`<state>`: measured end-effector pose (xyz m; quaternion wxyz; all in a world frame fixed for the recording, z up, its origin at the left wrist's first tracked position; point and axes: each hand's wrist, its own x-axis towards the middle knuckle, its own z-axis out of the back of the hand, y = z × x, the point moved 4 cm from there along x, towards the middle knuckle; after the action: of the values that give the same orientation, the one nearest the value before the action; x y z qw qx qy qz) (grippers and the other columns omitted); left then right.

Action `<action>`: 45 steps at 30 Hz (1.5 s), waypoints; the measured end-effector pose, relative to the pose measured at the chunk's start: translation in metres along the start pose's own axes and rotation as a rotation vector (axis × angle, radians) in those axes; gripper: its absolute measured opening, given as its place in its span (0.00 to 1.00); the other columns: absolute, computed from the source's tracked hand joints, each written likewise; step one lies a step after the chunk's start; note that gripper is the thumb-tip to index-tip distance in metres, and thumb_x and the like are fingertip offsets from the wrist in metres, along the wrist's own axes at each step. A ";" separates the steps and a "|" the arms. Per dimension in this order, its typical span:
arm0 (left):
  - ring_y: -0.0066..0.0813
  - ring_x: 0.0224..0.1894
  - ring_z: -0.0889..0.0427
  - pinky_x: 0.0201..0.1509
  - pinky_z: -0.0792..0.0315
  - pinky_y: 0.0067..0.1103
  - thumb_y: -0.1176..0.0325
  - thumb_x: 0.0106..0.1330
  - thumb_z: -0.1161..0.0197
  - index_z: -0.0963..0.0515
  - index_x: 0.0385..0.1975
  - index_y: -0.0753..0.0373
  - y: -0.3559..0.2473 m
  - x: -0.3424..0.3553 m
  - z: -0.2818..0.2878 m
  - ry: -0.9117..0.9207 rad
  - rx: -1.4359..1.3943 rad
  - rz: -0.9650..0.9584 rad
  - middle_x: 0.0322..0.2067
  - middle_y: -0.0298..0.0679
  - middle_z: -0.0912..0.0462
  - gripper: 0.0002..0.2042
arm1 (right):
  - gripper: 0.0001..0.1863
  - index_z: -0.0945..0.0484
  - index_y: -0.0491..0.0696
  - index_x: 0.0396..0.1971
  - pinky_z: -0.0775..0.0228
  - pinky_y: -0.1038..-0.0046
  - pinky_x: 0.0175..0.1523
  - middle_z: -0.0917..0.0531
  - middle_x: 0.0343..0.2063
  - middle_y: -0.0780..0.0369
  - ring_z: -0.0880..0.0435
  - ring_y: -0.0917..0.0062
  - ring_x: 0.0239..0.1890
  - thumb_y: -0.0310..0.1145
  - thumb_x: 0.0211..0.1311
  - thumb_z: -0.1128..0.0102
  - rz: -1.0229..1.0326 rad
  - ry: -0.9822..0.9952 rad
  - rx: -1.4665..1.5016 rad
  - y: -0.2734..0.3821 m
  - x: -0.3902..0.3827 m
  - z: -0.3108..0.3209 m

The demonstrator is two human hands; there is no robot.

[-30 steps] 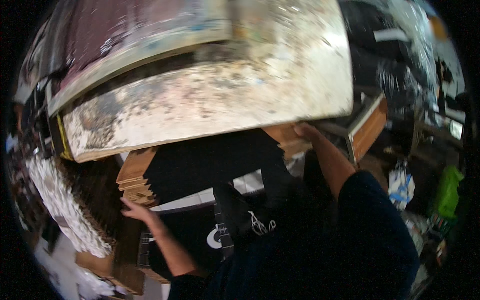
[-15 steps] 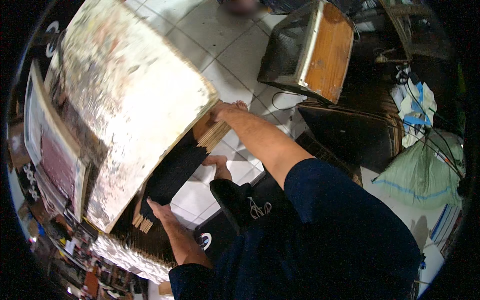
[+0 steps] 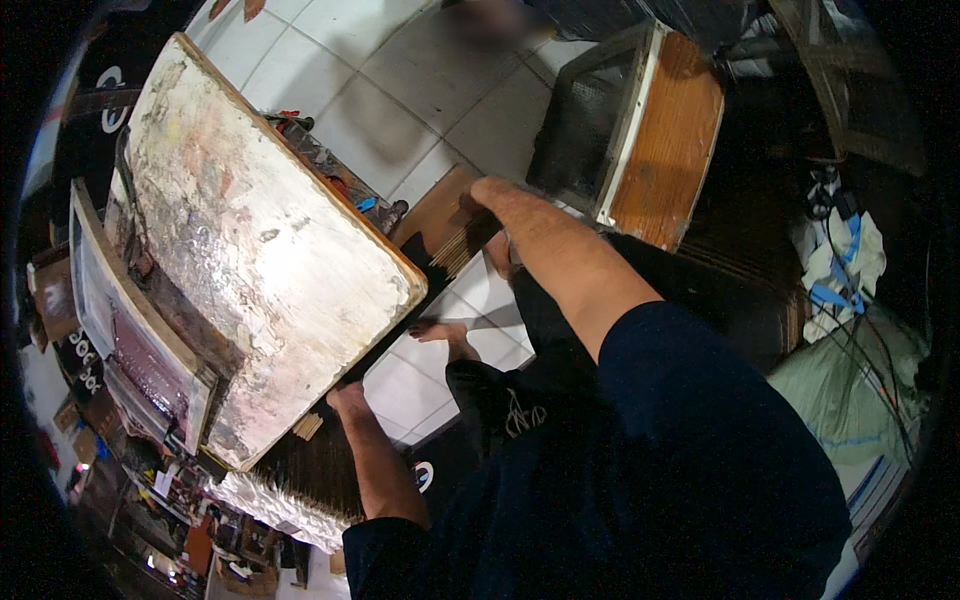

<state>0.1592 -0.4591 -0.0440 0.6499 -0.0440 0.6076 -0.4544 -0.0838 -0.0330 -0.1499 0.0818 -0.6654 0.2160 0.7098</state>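
Note:
A stack of thin brown boards (image 3: 434, 212) with pale layered edges, partly covered by something black, sits low beside and partly under a paint-smeared white tabletop (image 3: 290, 240). At its far end my right hand (image 3: 482, 194) is closed on the boards, fingers mostly hidden behind them. My left hand (image 3: 348, 398) grips the near end, close to the tabletop's edge, where a few pale board ends (image 3: 308, 427) show. The tabletop hides the middle of the stack.
A framed printing screen (image 3: 150, 350) leans at the left. Tools lie on a ledge (image 3: 345, 185) beyond the tabletop. A wood-sided box with a mesh front (image 3: 660, 140) stands at the far right, near a green sack (image 3: 850, 390). My bare foot (image 3: 440, 330) rests on white floor tiles.
The board stack has moved farther under the tabletop's edge, both hands going with it. More of its brown face shows at the far end. The view has shifted, revealing the ledge of tools.

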 end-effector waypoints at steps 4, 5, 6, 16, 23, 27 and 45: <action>0.55 0.71 0.35 0.69 0.36 0.60 0.43 0.67 0.37 0.49 0.76 0.67 -0.005 0.014 -0.039 -0.013 -0.021 0.007 0.75 0.52 0.41 0.46 | 0.30 0.22 0.42 0.60 0.15 0.50 0.47 0.13 0.49 0.49 0.10 0.56 0.43 0.51 0.71 0.52 -0.125 0.055 0.287 -0.019 -0.030 0.063; 0.55 0.72 0.35 0.69 0.37 0.60 0.43 0.67 0.38 0.49 0.76 0.66 -0.007 0.016 -0.044 -0.014 -0.024 0.006 0.75 0.51 0.41 0.46 | 0.30 0.22 0.42 0.60 0.14 0.50 0.46 0.13 0.48 0.49 0.09 0.56 0.42 0.51 0.72 0.53 -0.135 0.055 0.470 -0.027 -0.040 0.072; 0.55 0.72 0.35 0.69 0.37 0.60 0.43 0.68 0.38 0.48 0.76 0.66 -0.010 0.018 -0.048 -0.011 -0.028 0.011 0.75 0.51 0.41 0.46 | 0.36 0.33 0.40 0.70 0.15 0.46 0.48 0.16 0.50 0.42 0.10 0.50 0.45 0.53 0.73 0.55 -0.007 0.093 0.798 -0.038 -0.055 0.083; 0.54 0.73 0.38 0.67 0.39 0.62 0.42 0.70 0.43 0.47 0.76 0.63 -0.007 0.035 -0.062 -0.002 -0.054 0.015 0.75 0.50 0.42 0.42 | 0.33 0.44 0.52 0.77 0.14 0.52 0.37 0.18 0.51 0.41 0.10 0.54 0.40 0.46 0.78 0.52 -0.016 -0.325 0.929 -0.155 -0.158 0.050; 0.53 0.74 0.40 0.67 0.40 0.63 0.42 0.72 0.46 0.46 0.77 0.60 0.021 0.020 -0.018 -0.069 0.045 0.015 0.76 0.49 0.42 0.40 | 0.27 0.35 0.49 0.72 0.21 0.67 0.26 0.13 0.42 0.51 0.11 0.68 0.29 0.40 0.79 0.50 0.016 -0.499 0.965 -0.158 -0.214 0.005; 0.52 0.74 0.41 0.66 0.41 0.63 0.42 0.73 0.48 0.45 0.77 0.59 0.041 -0.007 0.009 -0.146 0.169 0.058 0.76 0.48 0.43 0.39 | 0.23 0.29 0.48 0.68 0.26 0.71 0.23 0.11 0.37 0.56 0.14 0.75 0.24 0.38 0.78 0.48 0.062 -0.615 0.800 -0.149 -0.243 0.035; 0.49 0.58 0.23 0.54 0.23 0.47 0.34 0.77 0.57 0.35 0.69 0.63 0.072 -0.205 -0.113 -0.655 -0.489 0.106 0.62 0.50 0.26 0.37 | 0.23 0.26 0.47 0.66 0.27 0.72 0.25 0.11 0.35 0.59 0.16 0.77 0.22 0.39 0.77 0.44 0.026 -0.315 0.205 -0.082 -0.167 0.374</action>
<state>0.1345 -0.2291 0.0369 0.8018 -0.3083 0.4601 -0.2246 -0.3743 0.2241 0.0055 0.1729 -0.5313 0.2800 0.7807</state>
